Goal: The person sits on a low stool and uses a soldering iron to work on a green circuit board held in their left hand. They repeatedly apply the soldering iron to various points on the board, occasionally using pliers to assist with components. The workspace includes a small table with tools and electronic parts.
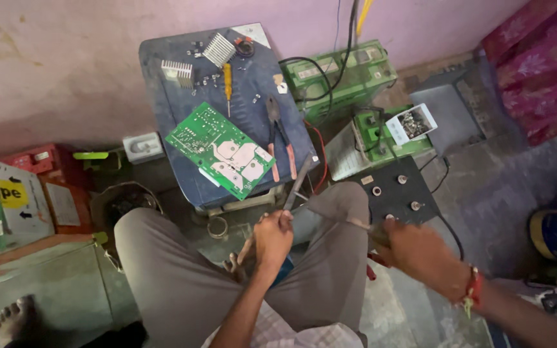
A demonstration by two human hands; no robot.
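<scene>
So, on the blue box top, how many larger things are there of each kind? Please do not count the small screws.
Green circuit board: 1
Finned metal heat sinks: 2
Yellow screwdriver: 1
Pliers with red handles: 1
Total: 5

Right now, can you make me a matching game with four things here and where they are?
Things:
1. circuit board
2. pliers
3. screwdriver
4. box of small metal parts

Places:
A. on the green battery
B. right of the circuit board
C. near the wall, between the metal fins
D. middle of the blue box top, tilted

Pairs: 1-D, 2-B, 3-C, 4-A
</scene>
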